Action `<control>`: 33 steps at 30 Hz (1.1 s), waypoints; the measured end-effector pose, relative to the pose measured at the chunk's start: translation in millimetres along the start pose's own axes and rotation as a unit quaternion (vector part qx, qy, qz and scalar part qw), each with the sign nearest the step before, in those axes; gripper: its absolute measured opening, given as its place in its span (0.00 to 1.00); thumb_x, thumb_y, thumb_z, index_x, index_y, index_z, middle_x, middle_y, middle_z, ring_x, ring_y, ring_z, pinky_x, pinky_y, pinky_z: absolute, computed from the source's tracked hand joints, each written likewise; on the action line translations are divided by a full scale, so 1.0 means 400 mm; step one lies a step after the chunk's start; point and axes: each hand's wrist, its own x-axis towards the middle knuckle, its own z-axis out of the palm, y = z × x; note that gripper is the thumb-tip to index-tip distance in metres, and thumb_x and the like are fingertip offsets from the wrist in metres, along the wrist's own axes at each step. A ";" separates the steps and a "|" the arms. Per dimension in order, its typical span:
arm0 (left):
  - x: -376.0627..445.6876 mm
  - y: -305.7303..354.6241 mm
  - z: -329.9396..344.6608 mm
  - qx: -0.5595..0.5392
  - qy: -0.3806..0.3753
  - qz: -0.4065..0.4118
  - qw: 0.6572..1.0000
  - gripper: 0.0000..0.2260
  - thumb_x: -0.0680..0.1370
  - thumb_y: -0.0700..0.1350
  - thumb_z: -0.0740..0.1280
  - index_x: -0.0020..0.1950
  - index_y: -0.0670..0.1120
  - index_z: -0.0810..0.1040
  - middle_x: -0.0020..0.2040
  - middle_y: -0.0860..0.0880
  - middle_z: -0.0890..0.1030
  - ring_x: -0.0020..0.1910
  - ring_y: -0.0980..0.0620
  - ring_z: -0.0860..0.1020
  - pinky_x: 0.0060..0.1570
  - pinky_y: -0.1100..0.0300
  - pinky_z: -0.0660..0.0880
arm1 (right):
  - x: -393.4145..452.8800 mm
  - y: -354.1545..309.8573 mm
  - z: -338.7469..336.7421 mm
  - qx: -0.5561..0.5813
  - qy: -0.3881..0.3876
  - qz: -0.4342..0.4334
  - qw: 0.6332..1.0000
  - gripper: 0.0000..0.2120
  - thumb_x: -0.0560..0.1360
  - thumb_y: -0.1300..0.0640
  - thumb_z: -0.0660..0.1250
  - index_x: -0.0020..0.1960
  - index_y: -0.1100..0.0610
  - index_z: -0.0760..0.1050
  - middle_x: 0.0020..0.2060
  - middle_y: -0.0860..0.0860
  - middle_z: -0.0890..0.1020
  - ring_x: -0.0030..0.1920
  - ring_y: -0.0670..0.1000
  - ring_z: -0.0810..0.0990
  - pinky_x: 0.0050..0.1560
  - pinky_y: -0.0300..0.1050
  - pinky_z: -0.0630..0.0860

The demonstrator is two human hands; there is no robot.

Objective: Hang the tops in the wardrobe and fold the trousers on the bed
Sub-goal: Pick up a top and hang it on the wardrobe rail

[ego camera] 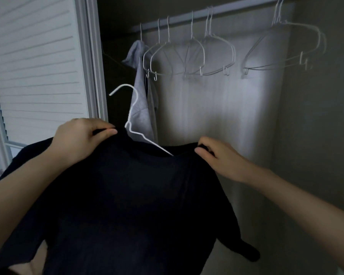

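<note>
A black top [131,199] hangs in front of me on a white wire hanger [131,114], whose hook sticks up out of the neck opening. My left hand [81,137] pinches the top's left shoulder near the collar. My right hand [218,155] pinches the right shoulder. Behind the hanger, a grey top [141,104] hangs from the wardrobe rail [236,9] at its left end.
Several bare white wire hangers [203,54] hang along the rail, more [286,48] at its right end. A white louvred wardrobe door [38,66] stands open on the left. The wardrobe's pale back wall [216,108] lies behind.
</note>
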 end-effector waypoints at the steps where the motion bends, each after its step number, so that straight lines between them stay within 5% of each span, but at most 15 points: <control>1: 0.004 0.015 0.009 -0.012 0.005 0.006 1.000 0.09 0.77 0.59 0.65 0.50 0.59 0.83 0.50 0.60 0.83 0.50 0.53 0.80 0.46 0.55 0.72 | 0.013 -0.024 0.007 0.031 0.012 0.002 0.999 0.09 0.80 0.51 0.60 0.42 0.51 0.69 0.32 0.45 0.73 0.34 0.39 0.72 0.37 0.35 0.64; 8: 0.029 0.104 0.046 -0.089 -0.025 0.033 0.995 0.07 0.77 0.57 0.66 0.50 0.61 0.83 0.46 0.63 0.83 0.48 0.59 0.80 0.50 0.50 0.78 | 0.068 -0.112 0.027 0.135 0.027 -0.015 0.990 0.03 0.78 0.57 0.64 0.47 0.54 0.71 0.36 0.41 0.75 0.38 0.40 0.72 0.43 0.36 0.69; 12: 0.023 0.080 0.033 -0.172 -0.058 0.020 0.983 0.05 0.76 0.55 0.69 0.45 0.57 0.84 0.41 0.61 0.84 0.43 0.61 0.81 0.48 0.54 0.78 | 0.055 -0.104 0.011 0.175 0.052 0.038 0.982 0.08 0.73 0.58 0.71 0.49 0.53 0.72 0.33 0.40 0.76 0.34 0.40 0.72 0.40 0.35 0.69; 15: 0.019 0.033 0.019 -0.231 -0.076 -0.009 0.970 0.06 0.76 0.50 0.71 0.40 0.52 0.85 0.38 0.53 0.84 0.38 0.54 0.83 0.41 0.59 0.79 | 0.044 -0.091 -0.025 0.145 0.056 0.068 0.985 0.03 0.72 0.59 0.71 0.42 0.57 0.77 0.35 0.49 0.78 0.39 0.44 0.75 0.45 0.42 0.71; 21: 0.010 -0.042 0.002 -0.320 -0.066 -0.105 0.939 0.08 0.71 0.54 0.73 0.39 0.50 0.85 0.35 0.48 0.84 0.33 0.58 0.82 0.33 0.69 0.76 | 0.038 -0.050 -0.076 0.160 0.078 0.131 0.975 0.18 0.75 0.53 0.68 0.29 0.57 0.71 0.22 0.44 0.67 0.25 0.40 0.65 0.28 0.33 0.62; 28: 0.010 -0.013 -0.004 -0.356 -0.078 -0.096 0.926 0.07 0.70 0.52 0.73 0.40 0.51 0.87 0.37 0.49 0.86 0.36 0.56 0.84 0.33 0.70 0.77 | 0.046 -0.048 -0.086 0.033 0.046 0.101 0.993 0.13 0.74 0.53 0.69 0.33 0.53 0.71 0.30 0.48 0.75 0.33 0.45 0.72 0.35 0.35 0.66; 33: 0.036 0.017 0.001 -0.374 -0.109 -0.078 0.918 0.05 0.72 0.49 0.73 0.42 0.49 0.87 0.38 0.49 0.86 0.37 0.55 0.85 0.35 0.69 0.77 | 0.065 -0.088 -0.070 0.054 0.038 0.041 0.997 0.26 0.78 0.51 0.64 0.26 0.53 0.57 0.22 0.46 0.57 0.24 0.44 0.59 0.29 0.39 0.57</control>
